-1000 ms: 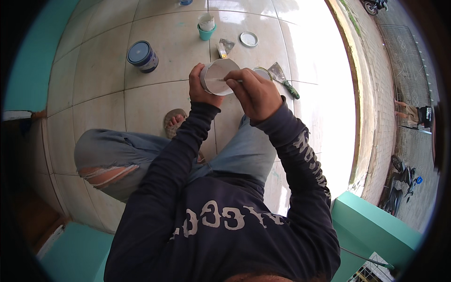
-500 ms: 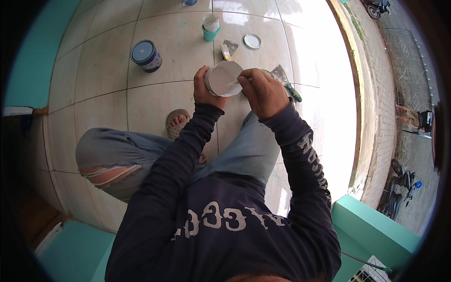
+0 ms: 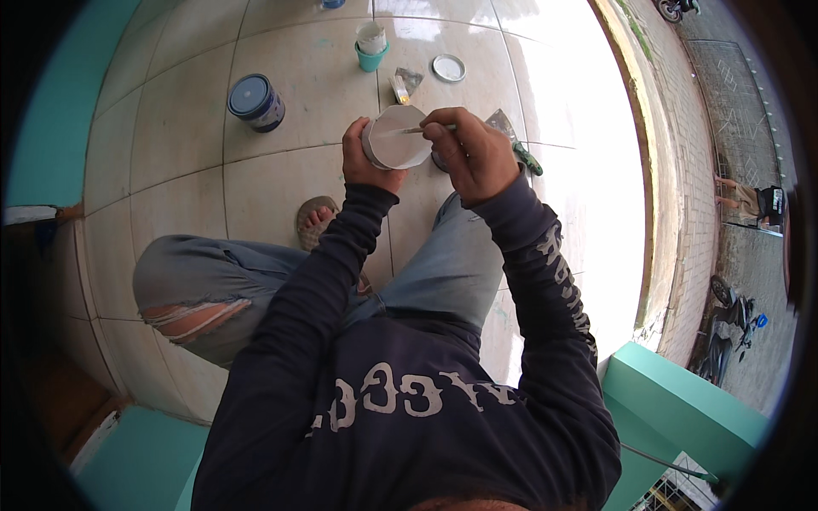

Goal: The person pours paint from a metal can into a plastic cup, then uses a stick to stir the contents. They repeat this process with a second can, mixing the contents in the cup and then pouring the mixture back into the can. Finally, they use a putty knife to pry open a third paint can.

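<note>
Gripping a white, open-topped round tub (image 3: 398,140) above a pale tiled floor (image 3: 281,183), my left hand (image 3: 366,160) curls its fingers around the side; my right hand (image 3: 475,157) pinches a thin, pale stick (image 3: 414,130), one end inside the rim. Beyond lie a metal-bladed scraper with a dark green handle (image 3: 528,158), a blue-lidded round paint can (image 3: 256,102), a flat pale round lid (image 3: 449,68) and a small teal cup (image 3: 371,60).
</note>
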Demonstrator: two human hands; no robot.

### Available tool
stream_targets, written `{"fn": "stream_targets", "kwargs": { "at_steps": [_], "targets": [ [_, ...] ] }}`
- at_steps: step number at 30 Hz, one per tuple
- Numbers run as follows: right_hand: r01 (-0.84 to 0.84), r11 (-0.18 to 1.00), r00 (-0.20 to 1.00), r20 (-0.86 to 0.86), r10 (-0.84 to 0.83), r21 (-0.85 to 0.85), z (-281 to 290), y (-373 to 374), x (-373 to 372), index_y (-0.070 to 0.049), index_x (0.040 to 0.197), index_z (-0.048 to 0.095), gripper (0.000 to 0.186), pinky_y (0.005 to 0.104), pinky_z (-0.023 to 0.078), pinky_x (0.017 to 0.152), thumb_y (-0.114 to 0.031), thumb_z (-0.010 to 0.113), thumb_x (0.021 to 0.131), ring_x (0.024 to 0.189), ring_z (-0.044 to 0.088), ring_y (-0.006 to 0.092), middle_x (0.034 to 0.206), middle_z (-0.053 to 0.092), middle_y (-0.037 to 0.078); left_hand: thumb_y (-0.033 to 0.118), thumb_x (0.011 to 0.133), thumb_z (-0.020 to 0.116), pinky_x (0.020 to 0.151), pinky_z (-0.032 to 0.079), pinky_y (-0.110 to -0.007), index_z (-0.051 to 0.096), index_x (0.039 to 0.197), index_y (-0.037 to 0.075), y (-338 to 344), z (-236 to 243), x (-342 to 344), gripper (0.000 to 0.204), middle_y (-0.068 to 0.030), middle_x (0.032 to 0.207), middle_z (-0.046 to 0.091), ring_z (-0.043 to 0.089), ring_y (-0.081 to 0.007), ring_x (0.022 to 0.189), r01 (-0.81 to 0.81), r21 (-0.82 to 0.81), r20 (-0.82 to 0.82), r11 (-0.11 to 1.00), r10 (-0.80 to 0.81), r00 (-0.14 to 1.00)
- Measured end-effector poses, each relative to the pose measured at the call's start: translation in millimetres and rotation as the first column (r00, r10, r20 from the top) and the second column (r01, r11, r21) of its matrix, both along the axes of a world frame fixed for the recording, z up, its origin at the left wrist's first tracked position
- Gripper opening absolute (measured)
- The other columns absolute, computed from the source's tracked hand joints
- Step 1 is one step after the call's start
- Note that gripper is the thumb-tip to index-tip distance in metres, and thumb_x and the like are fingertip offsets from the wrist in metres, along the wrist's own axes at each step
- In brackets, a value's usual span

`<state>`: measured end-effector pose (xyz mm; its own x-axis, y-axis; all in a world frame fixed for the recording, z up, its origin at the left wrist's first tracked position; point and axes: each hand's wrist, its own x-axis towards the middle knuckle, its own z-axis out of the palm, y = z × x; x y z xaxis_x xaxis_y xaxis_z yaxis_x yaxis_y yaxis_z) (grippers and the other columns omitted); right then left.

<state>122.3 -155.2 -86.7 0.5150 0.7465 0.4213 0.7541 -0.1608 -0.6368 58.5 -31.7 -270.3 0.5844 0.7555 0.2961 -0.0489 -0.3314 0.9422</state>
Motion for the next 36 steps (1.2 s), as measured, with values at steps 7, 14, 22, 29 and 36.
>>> {"fn": "stream_targets", "kwargs": {
  "at_steps": [7,14,22,29,36],
  "targets": [
    [-0.044,0.997,0.999,-0.032,0.042,-0.059,4.7,-16.7,-2.8,-0.001,0.104,0.059,0.013,0.0334,0.051,0.064,-0.011,0.058,0.096,0.071,0.066,0.0255,0.083,0.066,0.014,0.022,0.054,0.091,0.091,0.050,-0.038,0.043,0.127,0.008,-0.1,-0.9,-1.3,0.088,-0.0141,0.119,0.054,0.058,-0.0317,0.107,-0.017,0.062,-0.015,0.998,0.018,1.000],
    [0.045,0.995,0.999,0.028,-0.043,-0.084,1.4,-10.4,-0.2,-0.001,0.102,0.058,0.011,0.0368,0.051,0.065,-0.009,0.057,0.095,0.074,0.066,0.0312,0.087,0.066,0.016,0.025,0.055,0.091,0.091,0.050,-0.039,0.042,0.128,0.008,0.3,-0.2,-1.5,0.089,-0.0144,0.119,0.054,0.058,-0.0318,0.107,0.005,0.098,-0.030,0.995,-0.002,1.000],
    [0.100,0.995,0.994,-0.036,-0.101,-0.022,-3.6,-3.7,-6.0,-0.002,0.100,0.058,0.012,0.0404,0.050,0.064,-0.011,0.059,0.093,0.075,0.064,0.0359,0.086,0.065,0.018,0.025,0.054,0.092,0.092,0.049,-0.038,0.042,0.127,0.008,3.2,-8.5,-2.2,0.090,-0.0139,0.119,0.054,0.058,-0.0309,0.107,-0.005,0.046,-0.010,0.999,0.005,1.000],
    [0.141,0.986,0.978,-0.165,-0.125,0.084,8.3,-29.5,-16.2,-0.002,0.103,0.059,0.012,0.0346,0.050,0.064,-0.011,0.058,0.095,0.072,0.065,0.0293,0.087,0.066,0.016,0.018,0.053,0.093,0.092,0.051,-0.037,0.037,0.131,0.008,6.3,-5.4,-3.8,0.096,-0.0128,0.120,0.054,0.059,-0.0274,0.108,-0.017,0.140,0.004,0.990,0.016,1.000],
    [0.209,0.961,0.970,-0.162,-0.180,0.182,22.9,-55.5,-22.2,0.000,0.103,0.059,0.012,0.0288,0.051,0.072,-0.009,0.057,0.096,0.078,0.067,0.0209,0.092,0.068,0.013,0.007,0.066,0.085,0.090,0.054,-0.049,0.030,0.135,0.015,7.3,10.0,-8.6,0.089,-0.0141,0.133,0.047,0.054,-0.0291,0.117,0.053,0.092,0.039,0.994,-0.057,0.998]
  ]
}}
